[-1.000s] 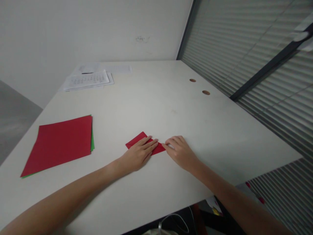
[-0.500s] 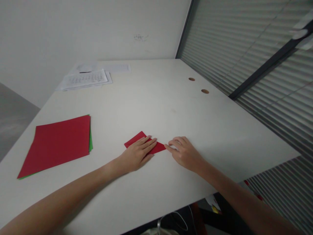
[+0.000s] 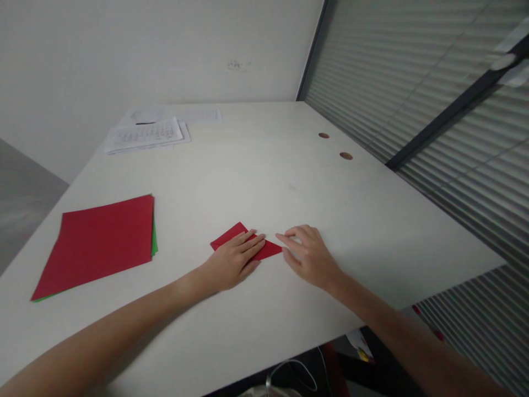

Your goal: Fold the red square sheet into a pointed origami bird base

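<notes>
A folded piece of red paper [image 3: 269,250] lies on the white table, tapering to a point on its right. My left hand [image 3: 236,259] rests flat across its middle with fingers stretched out, covering part of the folds. At the pointed tip is my right hand [image 3: 305,255], thumb and forefinger parted around it. The thumb is close to the tip; whether it touches I cannot tell. Nothing shows gripped in the right hand.
To the left lies a stack of red sheets [image 3: 103,237] with green paper [image 3: 154,238] showing beneath. Printed papers [image 3: 144,135] are at the far left of the table [image 3: 264,165]. Two cable holes [image 3: 346,156] lie near the window blinds [image 3: 413,82] on the right.
My right hand's forefinger has lifted off the paper tip and spread away from the thumb. My left hand has stayed in place on the red paper.
</notes>
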The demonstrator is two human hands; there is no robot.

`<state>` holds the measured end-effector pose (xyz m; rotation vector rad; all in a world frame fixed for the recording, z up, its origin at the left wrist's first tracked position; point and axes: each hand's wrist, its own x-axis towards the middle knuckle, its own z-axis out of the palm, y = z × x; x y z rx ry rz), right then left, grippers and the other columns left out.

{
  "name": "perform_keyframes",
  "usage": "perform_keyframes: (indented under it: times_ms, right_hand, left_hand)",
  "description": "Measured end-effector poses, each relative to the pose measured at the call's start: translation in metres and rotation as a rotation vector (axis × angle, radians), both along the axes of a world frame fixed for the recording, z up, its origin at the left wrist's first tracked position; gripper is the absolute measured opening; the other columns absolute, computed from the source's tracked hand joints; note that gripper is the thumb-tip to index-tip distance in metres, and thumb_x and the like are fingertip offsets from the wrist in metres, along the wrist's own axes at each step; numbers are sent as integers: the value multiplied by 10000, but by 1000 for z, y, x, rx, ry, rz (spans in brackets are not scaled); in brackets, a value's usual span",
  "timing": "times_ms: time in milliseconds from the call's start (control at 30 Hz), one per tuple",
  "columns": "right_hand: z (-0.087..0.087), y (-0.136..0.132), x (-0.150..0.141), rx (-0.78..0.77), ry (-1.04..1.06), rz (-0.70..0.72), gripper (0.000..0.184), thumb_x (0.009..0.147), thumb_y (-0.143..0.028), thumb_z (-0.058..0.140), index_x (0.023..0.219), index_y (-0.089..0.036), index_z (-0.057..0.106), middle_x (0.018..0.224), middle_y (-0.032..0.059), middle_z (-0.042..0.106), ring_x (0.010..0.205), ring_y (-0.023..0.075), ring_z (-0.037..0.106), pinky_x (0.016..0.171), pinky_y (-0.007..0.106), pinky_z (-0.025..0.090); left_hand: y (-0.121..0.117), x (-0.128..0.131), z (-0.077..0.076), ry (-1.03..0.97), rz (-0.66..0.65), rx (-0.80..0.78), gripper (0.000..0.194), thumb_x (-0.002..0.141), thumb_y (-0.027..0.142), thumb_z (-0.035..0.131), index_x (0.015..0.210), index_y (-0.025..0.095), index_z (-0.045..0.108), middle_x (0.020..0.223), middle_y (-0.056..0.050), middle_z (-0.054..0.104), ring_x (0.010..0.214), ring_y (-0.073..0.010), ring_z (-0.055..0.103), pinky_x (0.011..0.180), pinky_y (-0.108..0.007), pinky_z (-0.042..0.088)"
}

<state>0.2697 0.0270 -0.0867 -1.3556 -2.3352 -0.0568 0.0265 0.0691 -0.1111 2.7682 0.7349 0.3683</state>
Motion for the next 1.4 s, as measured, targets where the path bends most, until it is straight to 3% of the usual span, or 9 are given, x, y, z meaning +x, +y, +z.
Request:
perform_keyframes:
  times_ms: [100,200,400,600,767,1033,1200,1300,1400]
  right_hand:
    - [-3,-7,-14,-43,-129,11,403,906,-425,582,1180,-137,652,1051,126,639,981,285,512,842,433,402]
    - [-9,-15,-14,-13,-188,-26,436,904,-476,573,1166,-138,660,1080,131,649,1014,302,495,866,448,386]
    - [-13,-22,3,43,-156,-63,360,902,-435,594,1121,-168,696,1075,115,659,1056,309,470,885,456,376]
    - [-10,-17,-2,121,-58,-122,200,921,-305,584,877,-181,735,969,92,670,1013,268,503,891,430,380]
    - [-4,-10,-15,179,-63,-157,238,918,-285,576,1061,-141,701,953,106,667,946,253,521,857,411,391]
    - [-2,-9,-13,142,-104,-128,235,913,-238,577,1110,-186,694,975,93,658,952,243,514,859,403,381]
    - [-10,-17,-2,46,-130,-60,227,879,-293,641,1065,-188,715,1036,106,648,1016,269,492,855,413,391]
    - [-12,-23,7,49,-95,-76,214,890,-282,626,1060,-195,723,1004,102,652,1020,275,487,870,428,395]
    - [-12,-23,13,59,-2,-123,157,905,-242,596,936,-200,745,947,92,643,965,252,516,854,415,412]
  left_hand:
    - [0,0,0,-10,0,3,497,1006,345,399,1453,127,393,1517,-105,395,1445,-258,286,1178,-462,319]
    - [-1,-1,0,0,20,26,489,1011,361,379,1442,131,410,1532,-118,362,1439,-258,300,1176,-466,314]
    - [-1,-2,-1,37,82,19,529,1023,367,323,1497,134,295,1546,-115,335,1443,-228,297,1201,-484,238]
    - [0,-2,-5,36,128,70,460,1014,245,307,1457,149,386,1547,-109,341,1443,-228,300,1196,-475,246]
    - [-2,-2,-3,54,134,84,462,1001,246,345,1449,149,405,1555,-123,323,1446,-238,294,1195,-469,248]
    - [-2,-2,-5,45,140,107,463,1003,257,333,1449,152,399,1544,-111,347,1435,-237,318,1188,-479,259]
    - [-1,-2,-5,22,131,104,469,1005,259,323,1457,154,392,1542,-112,351,1436,-232,318,1189,-472,265]
    - [-1,-2,-4,32,132,100,472,1002,258,331,1456,150,397,1539,-115,355,1434,-236,322,1189,-470,269]
    - [-1,-2,-2,37,130,93,464,1002,256,335,1447,151,413,1535,-116,362,1429,-238,333,1187,-478,272]
